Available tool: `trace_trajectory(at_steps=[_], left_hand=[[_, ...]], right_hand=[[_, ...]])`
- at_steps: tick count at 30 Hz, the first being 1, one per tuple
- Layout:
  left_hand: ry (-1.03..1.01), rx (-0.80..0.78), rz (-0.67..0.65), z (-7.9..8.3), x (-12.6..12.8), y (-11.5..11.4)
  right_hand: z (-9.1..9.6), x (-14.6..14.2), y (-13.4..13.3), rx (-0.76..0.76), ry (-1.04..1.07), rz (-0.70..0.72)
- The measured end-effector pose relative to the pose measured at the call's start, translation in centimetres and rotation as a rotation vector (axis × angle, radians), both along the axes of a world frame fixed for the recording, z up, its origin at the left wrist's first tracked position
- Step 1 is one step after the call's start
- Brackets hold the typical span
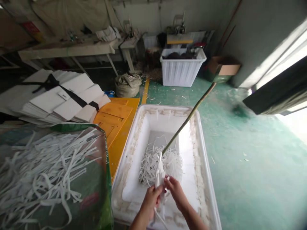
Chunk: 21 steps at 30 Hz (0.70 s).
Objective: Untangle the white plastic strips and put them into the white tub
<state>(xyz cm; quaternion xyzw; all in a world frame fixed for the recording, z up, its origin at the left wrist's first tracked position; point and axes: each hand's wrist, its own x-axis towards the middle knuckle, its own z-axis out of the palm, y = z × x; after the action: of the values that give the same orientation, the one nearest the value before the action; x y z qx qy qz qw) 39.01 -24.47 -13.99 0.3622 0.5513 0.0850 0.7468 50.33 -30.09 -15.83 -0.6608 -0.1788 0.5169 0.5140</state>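
The left hand [151, 197] is holding the lower part of a white strip bundle [159, 174] in a closed grip, while the right hand [176, 191] is pinching the bundle's right side, its fingertips nearly together. The bundle is hanging over the inside of the white tub [208, 179], toward its near edge, and a green stick [188, 118] is running from the bundle's tip out past the tub's far right corner; whether the two are tied is not showing clearly. Loose strips [149, 165] are lying on the tub's floor beyond the hands. The step in hand is seeming to be two-handed working of the bundle, probably calling next for a steady left hold. Along the green sack's [96, 179] right edge, pale letters [106, 156] are running sideways, too blurred for sure reading; a red sign [31, 27] is showing nothing legible
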Motion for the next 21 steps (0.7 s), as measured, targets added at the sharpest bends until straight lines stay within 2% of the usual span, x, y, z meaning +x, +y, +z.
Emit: trace_trajectory(at_steps=[2, 6, 9, 11, 13, 15, 18, 21], left_hand=[[0.032, 0.039, -0.004, 1.5, 0.5, -0.3], [0.065, 0.182, 0.093, 3.9, 1.1, -0.4], [0.044, 0.268, 0.11, 5.0, 0.9, 0.3], [0.082, 0.36, 0.151, 5.4, 0.1, 1.4], [0.152, 0.475, 0.169, 5.7, -1.2, 3.0], [0.217, 0.604, 0.112, 5.9, -2.8, 4.8], [0.288, 0.737, -0.022, 6.2, -4.6, 6.6], [0.271, 0.713, -0.075, 6.7, -4.7, 6.5]], right_hand=[[1.3, 0.3, 0.7, 0.047, 0.118, -0.068], [3.7, 0.3, 0.7, 0.088, 0.168, -0.239], [5.5, 0.8, 0.0, 0.109, 0.297, -0.296], [6.6, 1.8, -0.4, 0.122, 0.317, -0.403], [7.6, 3.3, -0.9, 0.127, 0.269, -0.518], [8.3, 4.9, -1.5, 0.137, 0.185, -0.562], [9.4, 6.5, -2.3, 0.164, 0.024, -0.561], [10.4, 6.0, -2.6, 0.138, -0.149, -0.488]])
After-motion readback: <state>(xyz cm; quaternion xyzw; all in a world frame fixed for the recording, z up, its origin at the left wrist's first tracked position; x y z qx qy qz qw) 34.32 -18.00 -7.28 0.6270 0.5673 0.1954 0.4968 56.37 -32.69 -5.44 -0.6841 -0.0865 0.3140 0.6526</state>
